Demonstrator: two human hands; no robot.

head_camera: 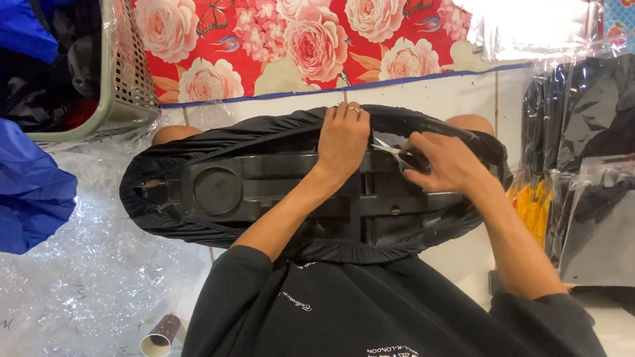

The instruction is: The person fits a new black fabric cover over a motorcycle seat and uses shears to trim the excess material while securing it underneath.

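**Seat on the lap, both hands at its underside**

A white tiled floor (432, 94) runs to a far wall hung with red cloth (283, 30) printed with large pink roses. On the person's lap, in the middle of the view, lies one long seat (273, 186), upside down: a hard black plastic base with a round moulded recess and ribs, its edge wrapped all round in a smooth, gathered black cover (179, 148).

The left hand (343, 140) lies flat over the far edge of the seat, fingers curled down on the cover, pressing it. The right hand (445, 162) is closed, pinching a small shiny piece (388, 149) against the base just beside the left hand; what the piece is cannot be told.

To the left lies crinkled clear plastic sheet (55, 297) on the floor, and near the person one small cardboard tube (160, 337). Far left stands one grey mesh basket (124, 73) holding dark fabric, with glossy blue cloth (0, 181) bunched in front of it. On the right lean several clear bags (615, 215) of black goods.
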